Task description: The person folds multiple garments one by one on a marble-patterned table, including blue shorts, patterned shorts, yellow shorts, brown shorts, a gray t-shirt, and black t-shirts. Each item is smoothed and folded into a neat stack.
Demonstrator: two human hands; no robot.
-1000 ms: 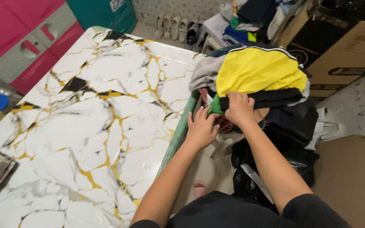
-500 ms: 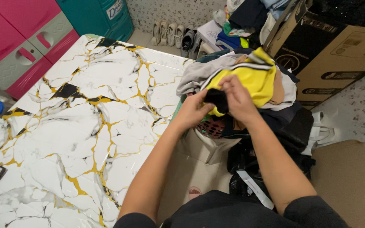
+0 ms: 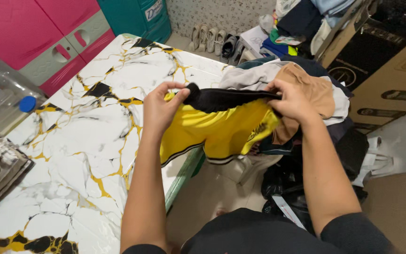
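Both hands are pinched shut on the same piece of clothing, a pair of yellow shorts (image 3: 212, 129) with a black waistband. Left hand (image 3: 160, 109) has thumb and fingers closed on 1 end of the waistband, right hand (image 3: 291, 99) grips the other end, so the band is pulled out flat between them. Yellow part hangs down below the band, with a dark stripe along the hem, and it dangles over the edge of the table (image 3: 85, 136), partly above the tabletop and partly past its green rim.

Table is white marble-look with gold and black veins. Just behind the right hand is a heap of clothes (image 3: 306, 87), a tan piece on top with grey and white bits under it, piled up in what might be a basket, can't really tell. Darker clothes and bags sit lower on the floor beside it.

Further out: a cardboard box (image 3: 391, 80) to the right, a row of shoes (image 3: 214, 41) against the far wall, pink and grey cabinet (image 3: 38, 37) to the left, and a clear plastic bottle with a blue cap (image 3: 5, 103) at the table's left edge.
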